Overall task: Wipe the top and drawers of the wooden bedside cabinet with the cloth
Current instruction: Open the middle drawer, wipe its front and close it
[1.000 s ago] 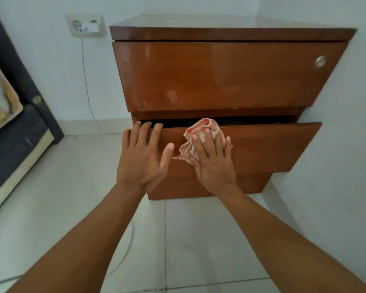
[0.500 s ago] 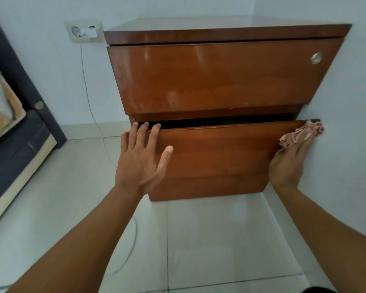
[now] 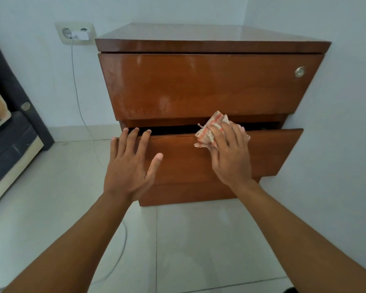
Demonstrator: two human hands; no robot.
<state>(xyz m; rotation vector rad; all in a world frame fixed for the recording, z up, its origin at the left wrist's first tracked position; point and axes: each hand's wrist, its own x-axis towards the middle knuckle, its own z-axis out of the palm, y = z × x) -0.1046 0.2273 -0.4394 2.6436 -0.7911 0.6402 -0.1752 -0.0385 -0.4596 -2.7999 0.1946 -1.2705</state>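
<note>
The wooden bedside cabinet (image 3: 211,85) stands in a corner, its lower drawer (image 3: 270,153) pulled out a little. My left hand (image 3: 131,163) lies flat on the left part of that drawer's front, fingertips over its top edge. My right hand (image 3: 230,157) presses a bunched red-and-white checked cloth (image 3: 207,132) against the drawer front at its top edge, near the middle. Part of the cloth sticks up above the edge; the rest is hidden under my fingers. The cabinet top (image 3: 199,33) is bare and glossy.
A wall (image 3: 347,144) sits close against the cabinet's right side. A wall socket (image 3: 75,33) with a charger sends a white cable (image 3: 80,106) down to the tiled floor. A dark bed frame (image 3: 9,132) is at the left.
My right hand has swept the cloth from the drawer's right end back to about the middle of its top edge. My left hand has stayed on the drawer front.
</note>
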